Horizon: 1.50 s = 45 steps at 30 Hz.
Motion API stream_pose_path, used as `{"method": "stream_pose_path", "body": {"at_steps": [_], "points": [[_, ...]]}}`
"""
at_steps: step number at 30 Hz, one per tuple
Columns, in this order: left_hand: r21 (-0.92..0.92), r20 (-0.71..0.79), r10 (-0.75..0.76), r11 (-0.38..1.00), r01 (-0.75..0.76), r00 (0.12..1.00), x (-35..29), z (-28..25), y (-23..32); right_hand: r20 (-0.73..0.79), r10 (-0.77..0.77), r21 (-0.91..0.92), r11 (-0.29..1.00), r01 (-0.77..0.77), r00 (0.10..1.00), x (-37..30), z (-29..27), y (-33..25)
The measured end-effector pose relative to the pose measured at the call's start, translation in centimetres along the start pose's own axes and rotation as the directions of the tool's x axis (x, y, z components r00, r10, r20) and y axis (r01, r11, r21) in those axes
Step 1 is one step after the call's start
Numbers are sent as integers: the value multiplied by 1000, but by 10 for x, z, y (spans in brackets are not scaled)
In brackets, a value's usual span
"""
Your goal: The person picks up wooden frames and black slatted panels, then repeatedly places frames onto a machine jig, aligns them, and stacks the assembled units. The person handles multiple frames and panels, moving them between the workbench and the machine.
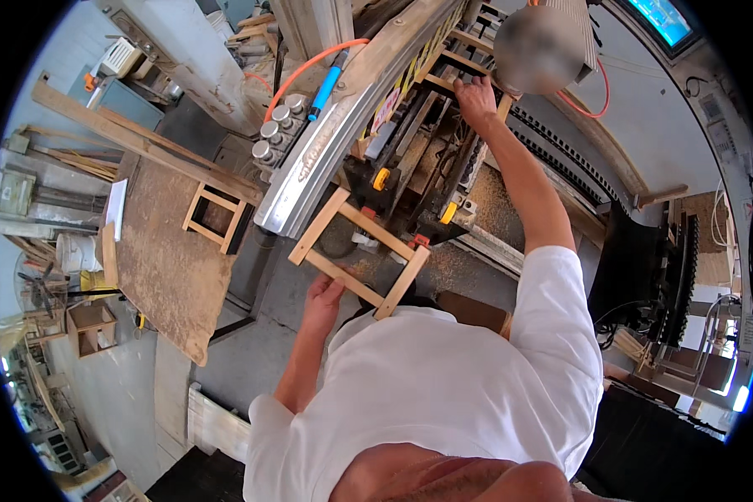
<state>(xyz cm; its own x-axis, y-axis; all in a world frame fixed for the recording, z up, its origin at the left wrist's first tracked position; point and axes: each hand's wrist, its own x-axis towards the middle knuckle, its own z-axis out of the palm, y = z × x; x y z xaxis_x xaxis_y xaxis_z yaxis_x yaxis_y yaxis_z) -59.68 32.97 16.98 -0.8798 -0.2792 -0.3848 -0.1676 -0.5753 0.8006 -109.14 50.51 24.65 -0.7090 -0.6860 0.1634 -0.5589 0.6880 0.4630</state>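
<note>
My left hand (321,303) is closed on the lower rail of a light wooden frame (336,274), held in front of my body. This frame has four-sided joinery, with rail ends jutting past the corners. My right arm reaches far forward over a long woodworking machine (410,151). There my right hand (477,102) has its fingers curled on a second wooden frame (443,84) lying on the machine's bed. Part of that frame is hidden behind my hand and a round blurred machine part.
A worn brown table (163,276) on the left bears another small wooden frame (194,211) and long boards (142,138). A metal beam (326,151) with a blue pen-like tool (326,90) crosses beside the machine. Sawdust lies on the machine. A screen (665,18) is at the upper right.
</note>
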Motion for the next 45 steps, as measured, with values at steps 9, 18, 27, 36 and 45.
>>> {"method": "stream_pose_path", "body": {"at_steps": [9, 18, 27, 36, 45], "points": [[-153, -277, 56, 983, -101, 959, 5, -24, -19, 114, 46, -34, 999, -43, 992, 66, 31, 34], [-184, -412, -57, 983, -21, 909, 37, -14, -60, 167, -1, 202, 979, -33, 986, 93, 40, 52], [-146, -377, -92, 989, 39, 922, 55, 3, -75, 128, -18, 323, 946, -24, 992, 98, 55, 63], [-164, -524, -111, 986, 28, 844, 46, -3, -72, 81, -61, 208, 977, 43, 995, 108, 90, 89], [-148, -694, -32, 984, -99, 719, 19, -45, -72, 273, -63, 12, 998, 62, 960, 100, 19, 53]]}}
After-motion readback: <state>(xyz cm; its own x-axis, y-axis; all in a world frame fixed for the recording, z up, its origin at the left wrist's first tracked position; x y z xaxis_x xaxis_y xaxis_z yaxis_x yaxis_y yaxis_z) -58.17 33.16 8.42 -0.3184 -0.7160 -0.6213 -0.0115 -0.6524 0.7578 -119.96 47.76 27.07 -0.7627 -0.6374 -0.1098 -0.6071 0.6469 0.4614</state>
